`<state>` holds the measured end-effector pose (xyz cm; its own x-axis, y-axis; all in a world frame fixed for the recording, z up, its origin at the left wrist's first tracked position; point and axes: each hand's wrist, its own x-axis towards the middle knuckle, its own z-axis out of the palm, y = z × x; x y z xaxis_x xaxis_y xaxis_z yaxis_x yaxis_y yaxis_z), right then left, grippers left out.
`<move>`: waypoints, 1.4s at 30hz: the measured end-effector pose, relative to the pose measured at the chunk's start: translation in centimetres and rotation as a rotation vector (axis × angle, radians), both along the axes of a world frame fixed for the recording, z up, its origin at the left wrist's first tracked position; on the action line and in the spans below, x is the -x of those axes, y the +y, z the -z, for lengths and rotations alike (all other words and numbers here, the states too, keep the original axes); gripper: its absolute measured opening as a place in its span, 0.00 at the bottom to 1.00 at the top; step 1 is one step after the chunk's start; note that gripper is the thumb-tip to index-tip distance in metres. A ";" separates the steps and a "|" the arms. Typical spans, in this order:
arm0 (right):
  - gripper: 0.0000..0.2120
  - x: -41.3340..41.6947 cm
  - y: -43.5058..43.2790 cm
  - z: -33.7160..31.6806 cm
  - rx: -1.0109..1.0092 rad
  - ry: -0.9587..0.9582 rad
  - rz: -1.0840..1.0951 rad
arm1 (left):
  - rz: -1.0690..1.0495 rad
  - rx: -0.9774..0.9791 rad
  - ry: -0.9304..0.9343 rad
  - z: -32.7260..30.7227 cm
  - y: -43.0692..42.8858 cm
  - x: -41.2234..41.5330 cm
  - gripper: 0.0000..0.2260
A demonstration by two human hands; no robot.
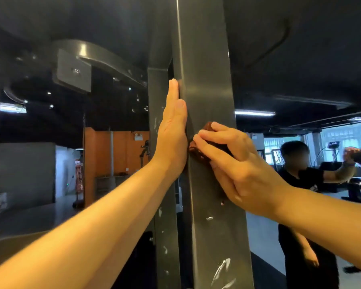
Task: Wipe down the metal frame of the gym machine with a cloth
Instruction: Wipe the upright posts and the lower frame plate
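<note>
Fingers point(173, 90) of the left hand point(172, 132) lie straight and together, flat against the left edge of the metal post point(206, 59), grasping nothing; the thumb lies alongside them.

Observed items, all placed from the metal post:

1. Far to its left, high up: a curved grey arm point(96, 53) of the machine, joined to a flat plate.
2. To its left, lower and farther back: an orange wall point(121, 149).
3. Just beside its left edge and slightly behind: a rear upright point(158, 101), also grey, marked with pale flecks.
4. On its left edge: the left hand as noted, palm turned to the metal.
5. On its front face, at mid-height: the cloth point(197, 152), brown and bunched. The right hand point(233, 163) clasps it, fingers curled over the top, and presses it to the metal. The cloth shows above and beside the fingertips.
6. Lower on the same face: white scuffs point(222, 268).
7. To its right, well apart: a person point(296, 176) in a dark shirt, one arm raised.
8. Above that person: a strip light point(254, 113), lit.
</note>
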<state>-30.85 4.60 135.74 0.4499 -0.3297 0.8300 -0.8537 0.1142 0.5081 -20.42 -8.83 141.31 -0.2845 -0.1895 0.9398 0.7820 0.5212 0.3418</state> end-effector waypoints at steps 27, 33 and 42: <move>0.25 -2.5 -3.1 2.7 0.143 -0.275 -0.218 | -0.200 0.027 -0.106 4.0 -0.3 -1.4 0.24; 0.25 0.0 -1.4 -0.5 0.004 -0.048 -0.177 | -0.192 -0.040 -0.119 4.2 0.4 -1.8 0.23; 0.27 -1.7 -2.2 4.4 0.097 -0.281 -0.229 | -0.052 -0.118 -0.073 5.6 1.2 -0.6 0.28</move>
